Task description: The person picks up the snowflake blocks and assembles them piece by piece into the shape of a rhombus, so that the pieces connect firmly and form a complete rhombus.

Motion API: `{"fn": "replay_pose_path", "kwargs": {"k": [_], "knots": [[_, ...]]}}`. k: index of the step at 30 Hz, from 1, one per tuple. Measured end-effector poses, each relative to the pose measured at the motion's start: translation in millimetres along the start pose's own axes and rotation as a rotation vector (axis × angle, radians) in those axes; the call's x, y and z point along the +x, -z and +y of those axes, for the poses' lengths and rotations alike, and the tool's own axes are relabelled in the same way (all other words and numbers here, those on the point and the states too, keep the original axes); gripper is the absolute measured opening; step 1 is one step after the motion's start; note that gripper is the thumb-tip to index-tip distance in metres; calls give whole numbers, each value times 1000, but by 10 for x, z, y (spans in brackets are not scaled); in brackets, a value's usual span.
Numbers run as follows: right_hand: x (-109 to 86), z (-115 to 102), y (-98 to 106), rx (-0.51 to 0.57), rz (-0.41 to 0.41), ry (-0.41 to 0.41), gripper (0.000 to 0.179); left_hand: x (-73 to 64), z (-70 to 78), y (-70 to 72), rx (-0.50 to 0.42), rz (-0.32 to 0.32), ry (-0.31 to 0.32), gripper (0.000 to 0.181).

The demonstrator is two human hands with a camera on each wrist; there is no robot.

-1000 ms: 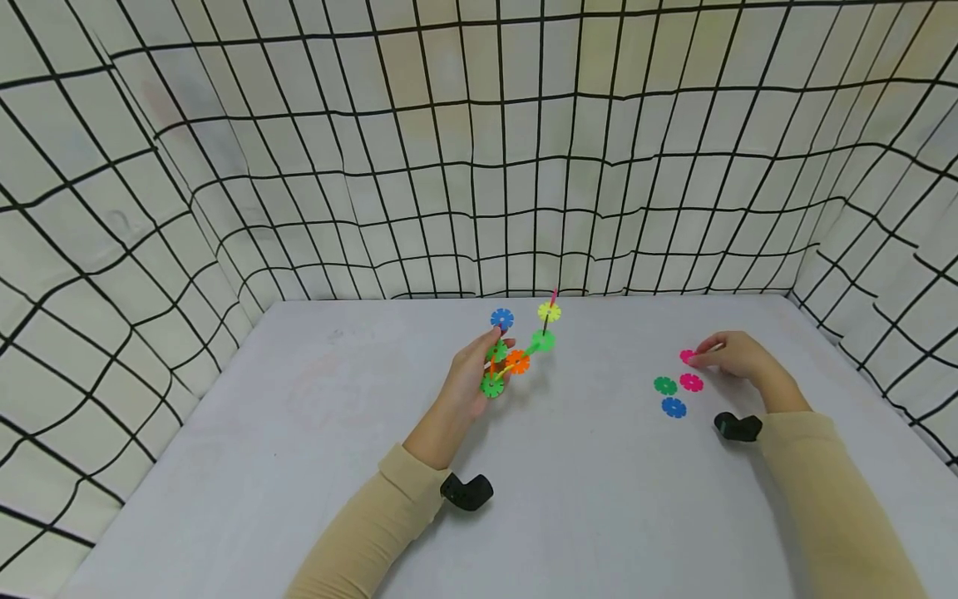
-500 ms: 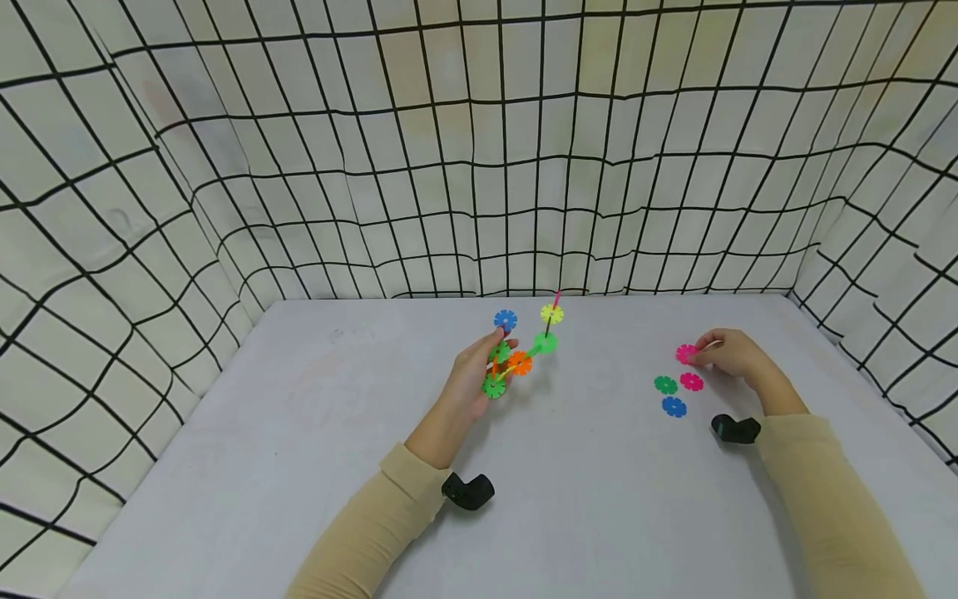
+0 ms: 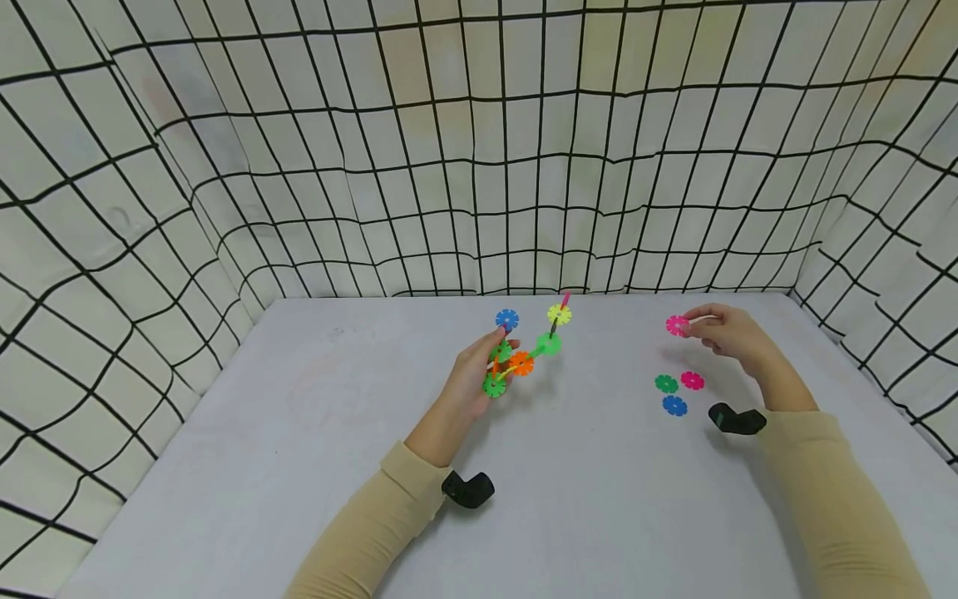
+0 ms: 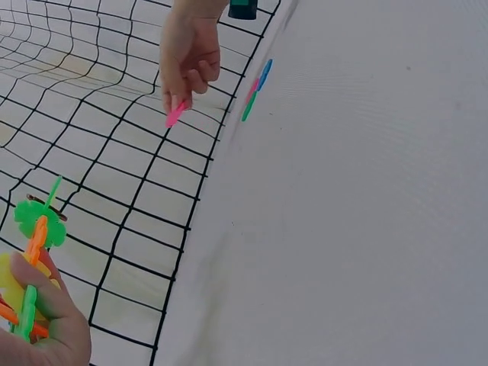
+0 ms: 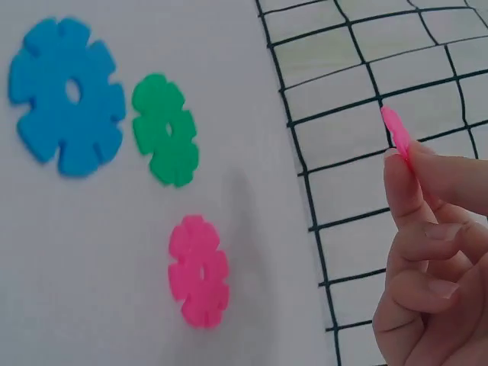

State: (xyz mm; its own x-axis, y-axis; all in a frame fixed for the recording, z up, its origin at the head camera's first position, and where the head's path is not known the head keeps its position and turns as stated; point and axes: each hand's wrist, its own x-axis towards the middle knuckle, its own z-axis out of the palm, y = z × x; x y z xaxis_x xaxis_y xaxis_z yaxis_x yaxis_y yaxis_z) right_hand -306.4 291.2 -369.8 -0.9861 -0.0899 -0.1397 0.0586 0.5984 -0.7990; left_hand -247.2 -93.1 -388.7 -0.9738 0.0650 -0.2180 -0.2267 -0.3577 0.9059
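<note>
My left hand (image 3: 473, 378) grips a chain of interlocked plastic snowflake discs, among them a blue disc (image 3: 507, 319), an orange disc (image 3: 521, 363), a light green disc (image 3: 549, 344) and a yellow disc (image 3: 559, 314) at the far end. Fingers and palm hide part of the chain. Between thumb and fingertip, my right hand (image 3: 729, 337) pinches a pink snowflake disc (image 3: 677, 325), raised above the table and seen edge-on in the right wrist view (image 5: 396, 131). Below that hand lie a second pink disc (image 3: 693, 380), a green disc (image 3: 666, 383) and a loose blue disc (image 3: 675, 406).
A white table (image 3: 359, 416) spreads beneath both arms. Behind it and at both sides stands a pale wall marked with a black grid (image 3: 524, 191). Black wrist devices (image 3: 467, 490) sit at the cuffs of both beige sleeves.
My right hand has lifted the pink disc off the table and moved it up and slightly left. The left hand stays nearly still; the chain's far end has swung slightly right.
</note>
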Motion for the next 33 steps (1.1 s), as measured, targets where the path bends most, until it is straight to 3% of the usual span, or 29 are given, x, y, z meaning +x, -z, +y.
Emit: {"fn": "replay_pose_path", "kwargs": {"k": [7, 13, 20, 33], "knots": [[-27, -317, -102, 56, 38, 68, 53, 5, -8, 13, -7, -19, -4, 47], [-87, -592, -246, 170, 80, 103, 54, 6, -20, 15, -2, -22, -14, 43], [-119, -884, -415, 244, 47, 181, 49, -2, -12, -1, 17, -10, -18, 40], [-76, -1264, -774, 196, -9, 251, 39, -2, -20, -9, 45, -7, -19, 40]]}}
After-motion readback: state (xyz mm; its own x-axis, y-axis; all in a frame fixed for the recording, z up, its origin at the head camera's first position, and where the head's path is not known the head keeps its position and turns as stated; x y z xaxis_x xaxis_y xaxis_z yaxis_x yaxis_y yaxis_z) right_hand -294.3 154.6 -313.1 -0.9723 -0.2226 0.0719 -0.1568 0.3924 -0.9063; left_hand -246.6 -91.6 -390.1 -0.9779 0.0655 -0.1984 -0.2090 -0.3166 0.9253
